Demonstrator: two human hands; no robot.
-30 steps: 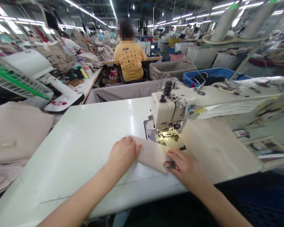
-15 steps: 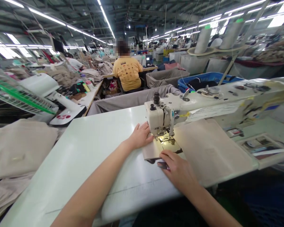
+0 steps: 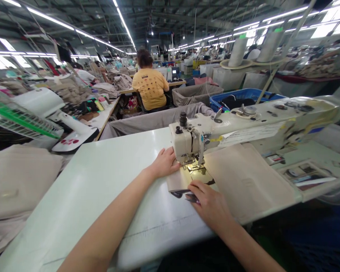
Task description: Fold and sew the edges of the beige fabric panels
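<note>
Small beige fabric piece (image 3: 175,183): plain, smooth, straight near edge, lying at the front left of the sewing machine (image 3: 184,142), beside the lit metal plate (image 3: 200,175). Left hand (image 3: 164,163) flat on its far part, thumb apart from fingers, fingertips next to the machine head. Right hand (image 3: 208,198) at its right corner, fingers closed around 1 small dark tool (image 3: 192,198), mostly covered by the hand; type unclear. Fabric's far end hidden by left hand and machine head; needle contact can't be made out. Dark part under near edge, unidentifiable. Both forearms cut off at bottom. Larger beige panel (image 3: 252,185) lies right, partly behind the machine arm. Beige stack (image 3: 19,185) far left, cut off; 1 fan (image 3: 36,104) behind it.
</note>
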